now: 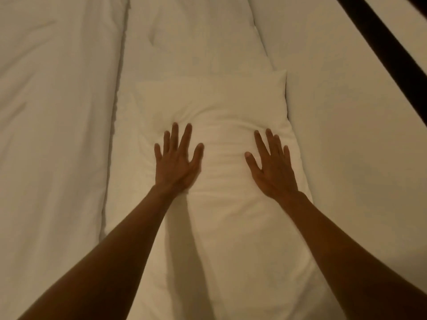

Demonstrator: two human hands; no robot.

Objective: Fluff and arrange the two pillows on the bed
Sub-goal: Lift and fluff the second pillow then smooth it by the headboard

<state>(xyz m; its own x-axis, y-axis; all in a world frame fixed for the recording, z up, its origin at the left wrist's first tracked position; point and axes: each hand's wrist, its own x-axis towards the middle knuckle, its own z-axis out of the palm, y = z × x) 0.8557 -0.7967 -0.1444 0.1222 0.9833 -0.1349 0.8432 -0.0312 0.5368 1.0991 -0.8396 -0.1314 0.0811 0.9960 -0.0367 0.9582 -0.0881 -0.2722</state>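
A white pillow (221,107) lies lengthwise in the middle of the head view, running from the centre down to the bottom edge. My left hand (176,160) rests flat on its left part, palm down, fingers spread. My right hand (273,166) lies flat on its right part, fingers spread too. The fabric between both hands is creased and dented. Beyond it a second white pillow (196,33) lies end to end with the first, with a dimple near its left side.
A white duvet (53,112) covers the left part of the bed, its edge running beside the pillows. Bare white sheet (346,135) lies to the right. A dark band (392,47), perhaps a bed frame, crosses the top right corner.
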